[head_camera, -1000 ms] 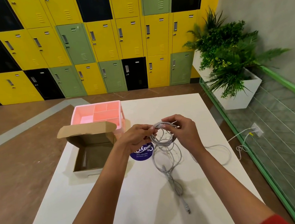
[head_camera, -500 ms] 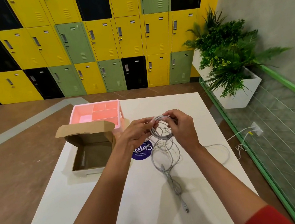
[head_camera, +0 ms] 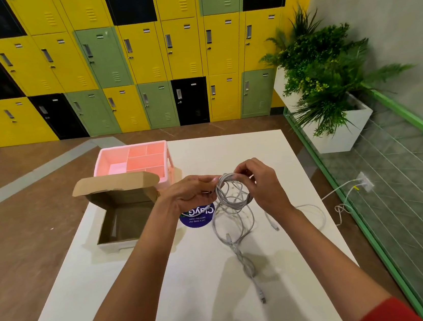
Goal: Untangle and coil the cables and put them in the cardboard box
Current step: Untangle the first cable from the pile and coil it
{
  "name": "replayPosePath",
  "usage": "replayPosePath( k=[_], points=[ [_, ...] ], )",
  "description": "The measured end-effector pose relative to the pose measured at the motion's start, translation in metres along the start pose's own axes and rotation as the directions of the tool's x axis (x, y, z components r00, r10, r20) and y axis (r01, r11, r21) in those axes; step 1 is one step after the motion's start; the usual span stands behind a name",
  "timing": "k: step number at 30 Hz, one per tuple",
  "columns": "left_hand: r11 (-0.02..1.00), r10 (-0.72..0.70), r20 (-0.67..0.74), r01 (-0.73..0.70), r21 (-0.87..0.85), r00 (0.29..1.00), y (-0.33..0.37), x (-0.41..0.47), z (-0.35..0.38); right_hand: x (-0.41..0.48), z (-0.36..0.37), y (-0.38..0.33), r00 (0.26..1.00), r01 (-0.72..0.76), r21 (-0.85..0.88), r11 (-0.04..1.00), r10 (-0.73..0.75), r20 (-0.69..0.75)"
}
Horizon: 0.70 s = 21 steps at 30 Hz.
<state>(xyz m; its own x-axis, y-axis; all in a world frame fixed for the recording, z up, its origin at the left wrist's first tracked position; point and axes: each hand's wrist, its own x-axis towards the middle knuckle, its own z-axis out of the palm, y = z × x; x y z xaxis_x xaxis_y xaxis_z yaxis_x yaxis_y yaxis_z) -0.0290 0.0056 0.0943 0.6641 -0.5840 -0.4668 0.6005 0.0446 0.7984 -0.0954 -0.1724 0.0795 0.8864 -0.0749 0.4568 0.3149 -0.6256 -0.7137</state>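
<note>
Both hands are raised above the middle of the white tabletop point(head_camera: 167, 285), facing each other across a bundle of grey cable point(head_camera: 231, 192).

Left hand point(head_camera: 193, 192): fingers point(head_camera: 209, 180) curled, tips pinching the left side of the cable's coiled part. Right hand point(head_camera: 258, 184): fingers point(head_camera: 242, 168) bent over the top right of the same coil, gripping it between thumb and fingertips.

Grey cable: the upper part forms several round turns held between the two hands, clear of the tabletop. Below the coil, looser loops hang down and rest on the surface. A twisted tail runs toward the near edge and ends in a connector point(head_camera: 261, 297) lying flat.

White cable point(head_camera: 315, 214): lies on the tabletop to the right of the right forearm in one open loop, with one end visible just beside the wrist. Part of it is hidden behind the arm.

Cardboard box point(head_camera: 122, 224): open, on the left side of the tabletop, left of the left forearm, its lid flap standing up on the far side. No cable is seen inside it.

Pink divided tray point(head_camera: 135, 159): just beyond the box, at the far left of the tabletop. A round purple sticker point(head_camera: 197, 218) lies beneath the left hand, partly covered by it.

Background: yellow, green and black lockers point(head_camera: 139, 62) along the far wall; a potted plant point(head_camera: 326, 66) at far right.
</note>
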Motion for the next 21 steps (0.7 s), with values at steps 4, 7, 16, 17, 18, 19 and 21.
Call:
replayPosePath(
  k=[4, 7, 16, 17, 18, 19, 21],
  points=[
    [0.999, -0.034, 0.035, 0.034, -0.007, 0.999, -0.002, 0.006, -0.001, 0.001, -0.004, 0.004, 0.996, 0.052, -0.038, 0.998, -0.049, 0.076],
    [0.999, -0.03, 0.012, 0.03, 0.02, 0.999, -0.001, 0.01, 0.0, 0.0, -0.005, 0.007, 0.997, 0.071, -0.095, 0.993, -0.07, 0.013],
    [0.796, 0.307, -0.105, -0.195, 0.573, 0.946, -0.003, 0.007, 0.022, -0.009, -0.005, 0.018, 0.996, -0.077, -0.011, 0.997, 0.077, 0.033],
    [0.75, 0.363, -0.083, -0.238, 0.617, 0.928, -0.006, 0.01, 0.024, -0.009, -0.007, 0.019, 0.992, -0.123, 0.03, 0.992, 0.121, 0.039],
    [0.726, 0.409, -0.066, -0.281, 0.627, 0.91, -0.01, 0.012, 0.025, -0.01, -0.008, 0.02, 0.986, -0.166, 0.06, 0.984, 0.164, 0.04],
    [0.718, 0.45, -0.061, -0.32, 0.617, 0.891, -0.014, 0.014, 0.026, -0.009, -0.009, 0.021, 0.979, -0.201, 0.083, 0.976, 0.2, 0.031],
    [0.722, 0.516, -0.09, -0.377, 0.58, 0.852, -0.023, 0.016, 0.031, -0.009, -0.012, 0.024, 0.965, -0.261, 0.102, 0.96, 0.262, 0.003]
  ],
)
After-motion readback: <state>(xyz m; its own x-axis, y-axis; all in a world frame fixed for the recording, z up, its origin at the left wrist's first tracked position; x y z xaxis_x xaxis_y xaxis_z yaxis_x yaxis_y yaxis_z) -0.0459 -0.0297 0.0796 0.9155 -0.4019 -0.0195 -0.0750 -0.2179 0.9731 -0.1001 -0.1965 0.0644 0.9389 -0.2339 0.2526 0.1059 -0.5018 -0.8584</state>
